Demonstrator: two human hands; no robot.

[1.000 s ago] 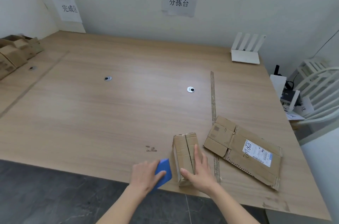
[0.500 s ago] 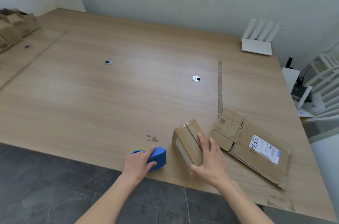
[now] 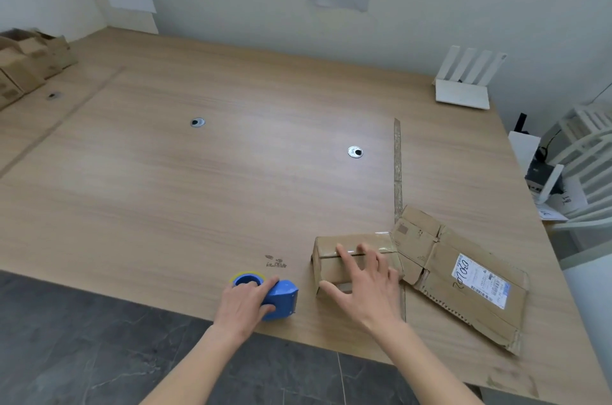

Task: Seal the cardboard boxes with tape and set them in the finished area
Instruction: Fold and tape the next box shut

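Sealing step: beside the flattened carton [image 3: 463, 275], the right hand [image 3: 364, 285] lay with spread fingers on the small box [image 3: 351, 255], the left hand [image 3: 246, 303] gripped the tape dispenser [image 3: 278, 298]; taping the seam probably came next.

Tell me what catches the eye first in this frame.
Near the table's front edge, the right hand spreads its fingers over a small cardboard box, while the left hand grips a blue tape dispenser beside it. A flattened carton with a shipping label lies just right.
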